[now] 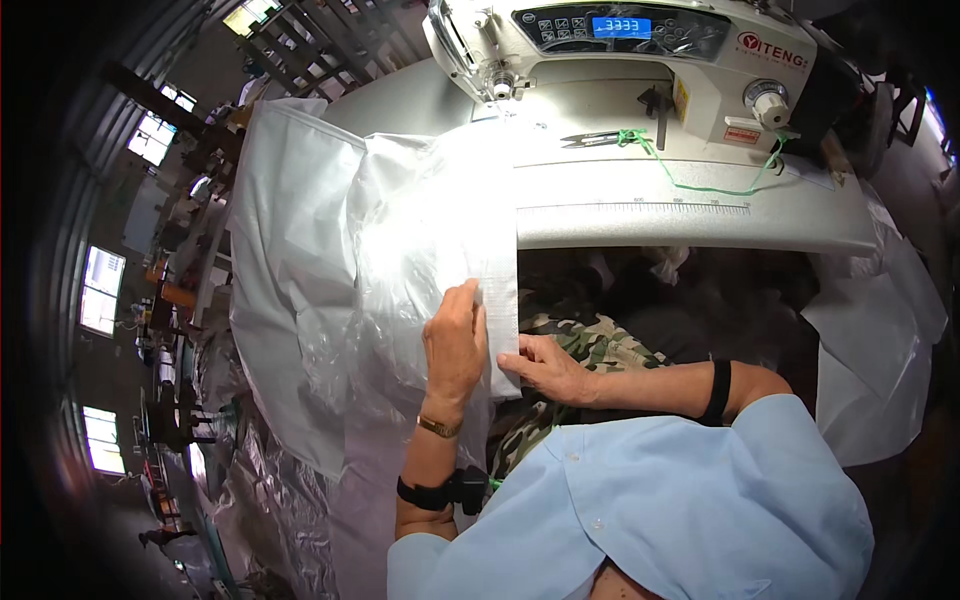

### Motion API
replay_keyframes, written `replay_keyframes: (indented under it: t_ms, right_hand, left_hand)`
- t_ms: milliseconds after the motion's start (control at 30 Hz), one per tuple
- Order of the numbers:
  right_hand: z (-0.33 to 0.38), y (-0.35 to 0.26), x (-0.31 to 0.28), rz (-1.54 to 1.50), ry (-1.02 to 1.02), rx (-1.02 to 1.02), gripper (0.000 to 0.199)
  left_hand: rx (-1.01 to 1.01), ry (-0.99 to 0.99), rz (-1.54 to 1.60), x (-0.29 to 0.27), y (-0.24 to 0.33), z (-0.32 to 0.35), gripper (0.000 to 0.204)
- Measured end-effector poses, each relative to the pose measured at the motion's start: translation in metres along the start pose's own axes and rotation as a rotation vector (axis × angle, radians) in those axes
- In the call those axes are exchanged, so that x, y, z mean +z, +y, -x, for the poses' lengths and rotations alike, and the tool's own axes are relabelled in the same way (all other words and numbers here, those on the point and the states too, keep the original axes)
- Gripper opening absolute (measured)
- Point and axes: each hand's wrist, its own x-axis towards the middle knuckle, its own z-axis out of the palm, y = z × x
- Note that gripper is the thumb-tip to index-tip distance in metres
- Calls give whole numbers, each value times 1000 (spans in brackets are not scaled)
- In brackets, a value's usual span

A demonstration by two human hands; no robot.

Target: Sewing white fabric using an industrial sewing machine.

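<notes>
A white sheet of thin, shiny material [400,230] runs from under the sewing machine's needle [502,90] down toward me. Along its right side lies a straight folded hem [502,300]. My left hand [455,340] rests on the sheet beside this hem, fingers bent and drawn together with the thumb, closed on the material. Lower down, my right hand [550,368] pinches the hem's outer edge between thumb and fingers. Its lower fingers are partly hidden. The machine's lamp makes the material near the needle glaring white.
Small thread snips [590,140] with a green cord lie on the machine bed [620,180], right of the needle. The machine's arm [640,40] spans the top. More white material [880,330] hangs at the right. Crumpled clear plastic [270,500] lies at the lower left.
</notes>
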Motion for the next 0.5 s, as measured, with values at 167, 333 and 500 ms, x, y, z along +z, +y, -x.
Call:
replay_keyframes:
  t_ms: [167, 333, 500]
  right_hand:
    - [11, -11, 6, 105, 44, -134, 28]
    - [18, -17, 8, 166, 47, -174, 27]
    - [21, -10, 8, 263, 78, -273, 25]
  left_hand:
    - [-233, -59, 496, -16, 30, 11, 23]
    - [-348, -55, 612, -11, 25, 24, 20]
    - [-16, 20, 30, -12, 36, 28, 10]
